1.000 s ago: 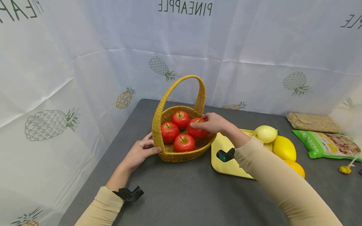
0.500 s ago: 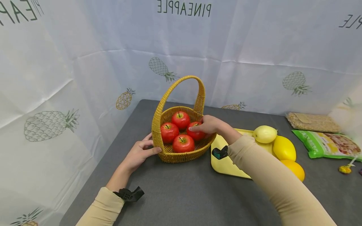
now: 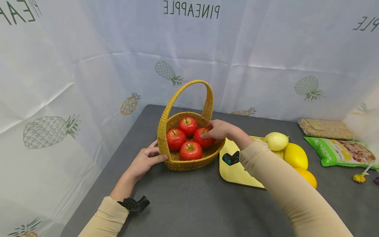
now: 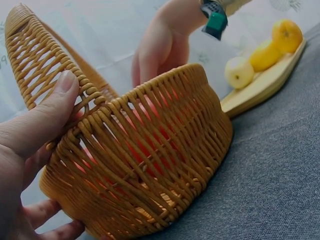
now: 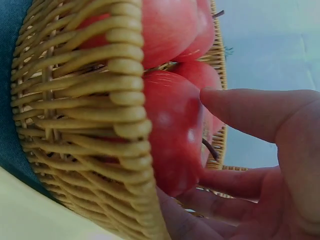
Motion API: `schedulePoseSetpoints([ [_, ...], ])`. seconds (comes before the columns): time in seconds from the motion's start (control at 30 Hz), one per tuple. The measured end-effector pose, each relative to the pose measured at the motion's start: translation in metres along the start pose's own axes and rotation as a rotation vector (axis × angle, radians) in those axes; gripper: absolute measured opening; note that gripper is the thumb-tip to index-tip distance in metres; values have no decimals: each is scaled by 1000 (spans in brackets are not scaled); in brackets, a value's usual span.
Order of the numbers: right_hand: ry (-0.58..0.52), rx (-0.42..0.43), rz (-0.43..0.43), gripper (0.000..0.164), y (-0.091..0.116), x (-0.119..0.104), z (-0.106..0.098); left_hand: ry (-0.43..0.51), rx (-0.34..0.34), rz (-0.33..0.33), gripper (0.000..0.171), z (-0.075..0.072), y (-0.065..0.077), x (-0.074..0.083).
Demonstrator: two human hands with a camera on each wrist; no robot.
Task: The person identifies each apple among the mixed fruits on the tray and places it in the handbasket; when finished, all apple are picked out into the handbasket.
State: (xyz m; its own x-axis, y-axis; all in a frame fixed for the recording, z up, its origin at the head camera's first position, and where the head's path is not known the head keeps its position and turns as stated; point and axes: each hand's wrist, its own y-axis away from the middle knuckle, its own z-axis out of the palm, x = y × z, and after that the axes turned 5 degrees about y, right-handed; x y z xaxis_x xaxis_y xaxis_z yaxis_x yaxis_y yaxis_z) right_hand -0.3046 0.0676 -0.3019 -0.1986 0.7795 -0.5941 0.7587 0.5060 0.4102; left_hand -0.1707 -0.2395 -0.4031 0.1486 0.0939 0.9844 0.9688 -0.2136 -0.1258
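A yellow wicker basket (image 3: 189,166) with a tall handle stands on the table, with several red apples (image 3: 176,139) inside. My left hand (image 3: 144,163) holds its left end, the thumb at the handle's base and the fingers spread along the outer wall, as the left wrist view shows. At the basket's right side, my right hand (image 3: 220,130) reaches over the rim. Its thumb and fingers are round the rightmost apple (image 5: 172,132), which sits low among the others. The thumb tip touches that apple's upper edge in the right wrist view, and the fingers lie at its side.
Right of the basket lies a yellow tray (image 3: 237,174), partly under my right forearm. A pale yellow fruit (image 3: 276,141), a yellow mango-like fruit (image 3: 296,156) and an orange fruit (image 3: 308,177) are at its right. Farther right are a green packet (image 3: 340,153), a grain bag (image 3: 325,129) and a lollipop (image 3: 359,178).
My right hand has lowered the rightmost apple into the basket, then shifted up slightly. The left hand stays at the basket's left end.
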Motion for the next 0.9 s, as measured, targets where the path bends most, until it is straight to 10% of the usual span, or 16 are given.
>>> schedulePoseSetpoints([
  [0.33,-3,193,-141,67,30,23,7,-1,4,-5,25,0,1,-1],
  [0.9,-382,510,-114,47,91,68,40,-71,37,-13,23,-1,3,4],
])
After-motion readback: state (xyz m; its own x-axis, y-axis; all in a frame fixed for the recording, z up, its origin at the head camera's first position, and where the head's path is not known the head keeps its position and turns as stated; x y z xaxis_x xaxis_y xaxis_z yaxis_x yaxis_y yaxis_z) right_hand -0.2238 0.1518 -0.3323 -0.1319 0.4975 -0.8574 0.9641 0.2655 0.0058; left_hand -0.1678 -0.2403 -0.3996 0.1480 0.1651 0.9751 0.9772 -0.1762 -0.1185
